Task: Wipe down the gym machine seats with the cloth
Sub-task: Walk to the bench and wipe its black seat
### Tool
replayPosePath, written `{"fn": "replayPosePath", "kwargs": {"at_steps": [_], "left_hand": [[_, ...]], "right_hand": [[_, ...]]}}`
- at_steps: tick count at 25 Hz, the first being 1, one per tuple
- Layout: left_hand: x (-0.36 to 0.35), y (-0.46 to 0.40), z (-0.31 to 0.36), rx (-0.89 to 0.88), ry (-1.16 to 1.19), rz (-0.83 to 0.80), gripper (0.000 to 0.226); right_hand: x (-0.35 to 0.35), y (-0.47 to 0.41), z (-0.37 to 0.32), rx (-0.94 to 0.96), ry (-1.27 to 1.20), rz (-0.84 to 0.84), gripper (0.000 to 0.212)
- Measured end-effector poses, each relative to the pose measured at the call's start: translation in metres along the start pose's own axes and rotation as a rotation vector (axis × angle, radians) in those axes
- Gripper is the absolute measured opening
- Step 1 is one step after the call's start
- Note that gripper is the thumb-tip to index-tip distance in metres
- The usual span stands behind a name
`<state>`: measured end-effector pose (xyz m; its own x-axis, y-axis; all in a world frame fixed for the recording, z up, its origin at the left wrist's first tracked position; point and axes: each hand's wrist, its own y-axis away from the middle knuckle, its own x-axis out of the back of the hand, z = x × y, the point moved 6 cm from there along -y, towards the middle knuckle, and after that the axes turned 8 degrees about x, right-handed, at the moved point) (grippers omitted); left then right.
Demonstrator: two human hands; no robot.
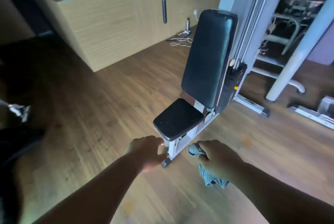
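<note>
A gym machine stands ahead with a black padded seat [178, 119] and a tall black backrest [207, 57] on a white frame. My right hand [216, 158] grips a bunched blue-grey cloth [204, 171] in the air, below and right of the seat's front edge; part of the cloth hangs under the hand. My left hand [147, 151] is stretched out just below the seat's front corner, fingers loosely curled, holding nothing. Neither hand touches the seat pad.
Wooden floor [90, 115] all around. A handle [164, 7] hangs from a pole above left of the backrest. Cables and small items [180, 40] lie by the low wooden wall. Machine frame legs [253, 105] and poles stand at the right.
</note>
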<state>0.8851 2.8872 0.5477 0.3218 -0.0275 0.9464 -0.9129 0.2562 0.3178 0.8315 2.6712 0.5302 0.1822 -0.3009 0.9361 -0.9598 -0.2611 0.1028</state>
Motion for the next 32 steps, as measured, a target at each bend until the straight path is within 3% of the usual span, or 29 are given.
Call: {"fn": "replayPosePath", "kwargs": {"at_steps": [4,9,18,26,29,32], "left_hand": [[0.007,-0.084,-0.003,-0.04,-0.001,-0.042,0.052],[0.009,-0.163,0.007,-0.033,0.036,-0.062,0.053],[-0.018,-0.247,-0.002,-0.12,0.055,-0.15,0.05],[-0.066,-0.315,-0.048,-0.158,0.004,-0.206,0.047],[-0.102,-0.352,-0.058,-0.115,-0.004,-0.126,0.052],[-0.148,-0.392,-0.057,-0.11,-0.032,-0.013,0.064]], "right_hand": [[0.001,-0.048,0.031,-0.108,-0.06,-0.005,0.02],[0.0,-0.123,0.073,-0.08,-0.055,-0.069,0.021],[-0.026,-0.178,0.096,-0.216,-0.162,-0.073,0.02],[-0.105,-0.18,0.108,-0.649,-0.496,0.0,0.017],[-0.139,-0.202,0.131,-0.669,-0.589,0.081,0.018],[-0.161,-0.241,0.177,-0.56,-0.467,0.288,0.029]]}}
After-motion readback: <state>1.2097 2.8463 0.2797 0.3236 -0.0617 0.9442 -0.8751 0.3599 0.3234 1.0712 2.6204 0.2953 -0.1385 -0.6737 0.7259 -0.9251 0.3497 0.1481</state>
